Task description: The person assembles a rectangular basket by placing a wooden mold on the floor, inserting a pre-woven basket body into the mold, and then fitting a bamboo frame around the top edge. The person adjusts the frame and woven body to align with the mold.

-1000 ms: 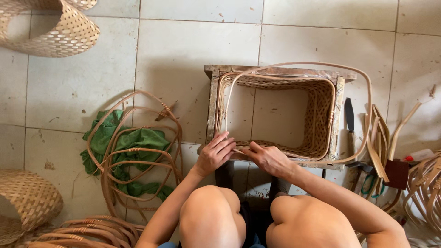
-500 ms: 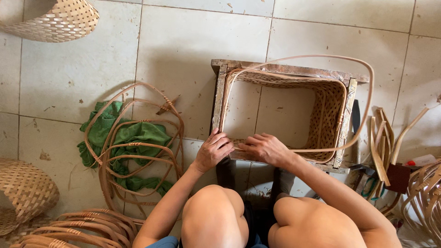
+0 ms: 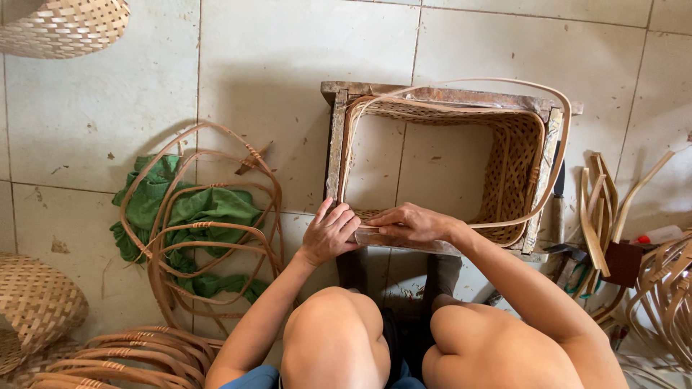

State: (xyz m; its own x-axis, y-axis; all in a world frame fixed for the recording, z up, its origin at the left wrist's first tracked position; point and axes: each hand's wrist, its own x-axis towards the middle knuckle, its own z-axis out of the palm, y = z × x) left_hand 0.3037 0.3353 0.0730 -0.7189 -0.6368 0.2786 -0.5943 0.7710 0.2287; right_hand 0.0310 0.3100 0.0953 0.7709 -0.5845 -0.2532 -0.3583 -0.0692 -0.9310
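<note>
At the near rim of the square woven basket (image 3: 504, 173), both my hands work. Basket sits inside a wooden frame (image 3: 336, 144) on the tiled floor (image 3: 274, 57), just beyond my knees. My left hand (image 3: 329, 235) rests at the basket's near left corner, fingers spread and loosely curled, pressing flat on the near rail of the frame; not closed around anything I can see. My right hand (image 3: 411, 223) lies just right of it, touching it or nearly so, fingers together and bent down over the near rim, thumb tucked under; it pinches the rim edge where the rattan strip (image 3: 562, 144) comes in, but the exact contact is hidden under the fingers. That strip loops out from the far rim of the basket, round its right side and back to my right hand.

Left of the basket: loose rattan hoops (image 3: 209, 216) piled on a green cloth (image 3: 209, 205). Farther left, near the picture edges, a domed woven basket (image 3: 36, 306) and another woven basket (image 3: 65, 25) at the far left corner. Right of the basket: cut cane pieces (image 3: 598, 216), a knife (image 3: 559, 194) against the frame, more bent cane (image 3: 670, 295).
</note>
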